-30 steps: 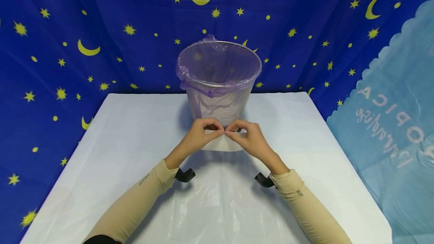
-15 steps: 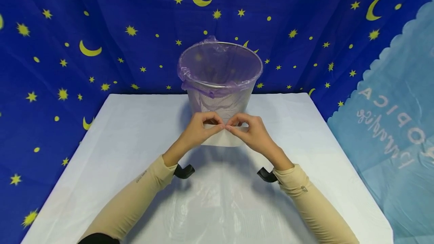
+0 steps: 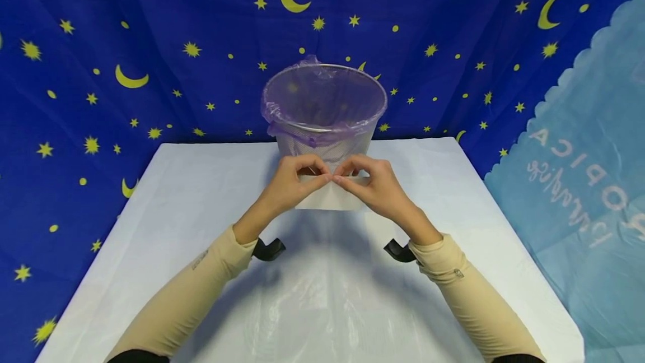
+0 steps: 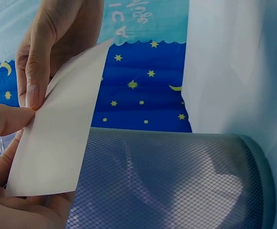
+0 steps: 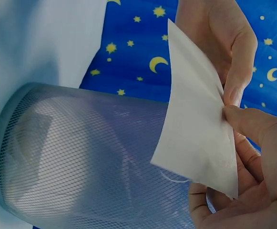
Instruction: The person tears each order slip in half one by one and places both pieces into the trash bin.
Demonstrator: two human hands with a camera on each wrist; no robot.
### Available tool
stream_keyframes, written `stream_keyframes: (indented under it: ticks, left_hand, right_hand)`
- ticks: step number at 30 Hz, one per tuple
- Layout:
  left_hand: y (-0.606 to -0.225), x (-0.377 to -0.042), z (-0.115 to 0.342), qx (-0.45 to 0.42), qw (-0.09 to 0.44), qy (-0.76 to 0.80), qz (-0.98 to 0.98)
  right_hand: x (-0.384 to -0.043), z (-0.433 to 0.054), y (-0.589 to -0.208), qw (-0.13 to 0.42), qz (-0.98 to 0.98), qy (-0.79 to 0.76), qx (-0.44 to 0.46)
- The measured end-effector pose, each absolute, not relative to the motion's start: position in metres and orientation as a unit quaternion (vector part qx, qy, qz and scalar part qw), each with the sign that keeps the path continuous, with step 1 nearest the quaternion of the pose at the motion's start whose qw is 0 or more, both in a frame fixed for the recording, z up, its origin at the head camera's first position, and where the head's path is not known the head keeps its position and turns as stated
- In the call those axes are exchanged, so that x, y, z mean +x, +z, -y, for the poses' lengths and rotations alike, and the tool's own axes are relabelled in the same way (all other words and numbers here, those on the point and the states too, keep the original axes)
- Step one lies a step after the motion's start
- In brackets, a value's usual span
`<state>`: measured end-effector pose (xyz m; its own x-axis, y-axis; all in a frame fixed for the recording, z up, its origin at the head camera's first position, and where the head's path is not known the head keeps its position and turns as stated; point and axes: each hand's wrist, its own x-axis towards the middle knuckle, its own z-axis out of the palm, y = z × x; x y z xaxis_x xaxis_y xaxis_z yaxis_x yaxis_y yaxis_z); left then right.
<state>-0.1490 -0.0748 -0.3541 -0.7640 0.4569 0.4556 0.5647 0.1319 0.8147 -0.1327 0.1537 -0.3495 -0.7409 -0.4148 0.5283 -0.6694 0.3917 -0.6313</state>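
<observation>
Both hands hold a white sheet of paper (image 3: 330, 198) by its upper edge, above the table and in front of the bin. The left hand (image 3: 294, 184) pinches it between thumb and fingers. Just beside, the right hand (image 3: 373, 186) pinches the same edge, thumb tips nearly touching. In the left wrist view the paper (image 4: 57, 129) hangs as a plain strip. A thin white loop like a string (image 5: 174, 179) shows below the paper in the right wrist view. Behind stands a wire mesh bin (image 3: 347, 147) lined with a purple plastic bag (image 3: 322, 133) folded over its rim.
A white cloth covers the table (image 3: 322, 301). At the back hangs a blue curtain (image 3: 211, 27) with yellow moons and stars. A light blue cloth (image 3: 594, 195) with lettering hangs on the right. Black mounts (image 3: 269, 250) sit at both wrists.
Both hands have risen slightly in the head view, with the paper between them, nearer the bin's front. The grip on the paper looks the same. The bin stays in place.
</observation>
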Motion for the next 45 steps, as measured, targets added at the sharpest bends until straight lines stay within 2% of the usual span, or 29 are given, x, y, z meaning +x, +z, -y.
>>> stream_keyframes:
  ticks: [10,20,38,45]
  left_hand:
    - [-0.340,-0.147,0.076,-0.349,0.060,-0.565,0.745]
    - [-0.314,-0.148,0.074,-0.368,0.095,-0.556,0.739]
    - [-0.279,-0.152,0.072,-0.375,0.097,-0.557,0.735]
    - [-0.269,-0.155,0.071,-0.374,0.100,-0.556,0.736]
  right_hand:
    - [-0.131,-0.153,-0.333,0.152,0.818,0.439,0.339]
    - [-0.132,-0.152,-0.307,0.199,0.803,0.430,0.360]
    - [-0.133,-0.153,-0.269,0.238,0.812,0.391,0.362]
    - [-0.136,-0.154,-0.258,0.231,0.813,0.391,0.365]
